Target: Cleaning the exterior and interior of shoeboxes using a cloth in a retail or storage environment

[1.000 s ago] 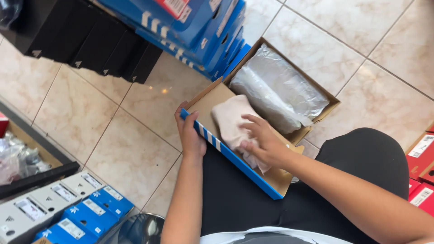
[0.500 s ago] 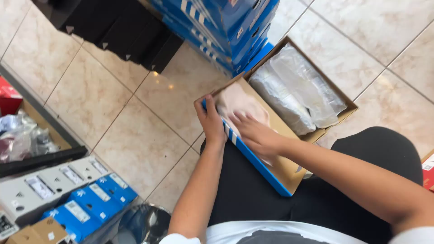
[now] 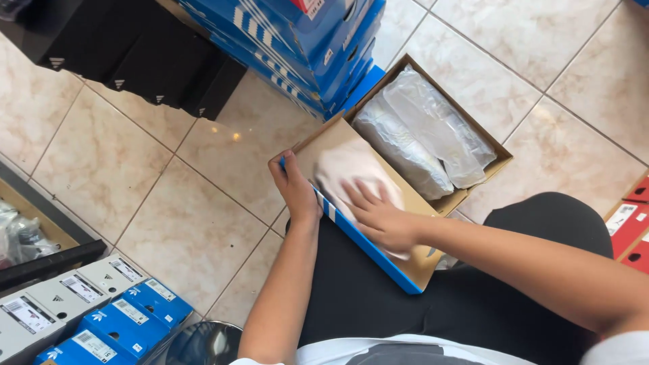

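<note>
Bare floor tiles (image 3: pixel 196 223) leftward (stacked boxes (image 3: pixel 284 47) beyond)

Bright daylight, glare spot on glossy floor tiles (image 3: pixel 233 135), soft shadows, slight motion blur

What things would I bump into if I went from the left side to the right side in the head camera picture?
Grey shoeboxes → black boxes → left hand → right hand on white paper → plastic-wrapped bundle → red boxes.

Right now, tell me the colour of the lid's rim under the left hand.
Blue with white stripes on the lid's rim, gripped by the left hand; head view.
</note>
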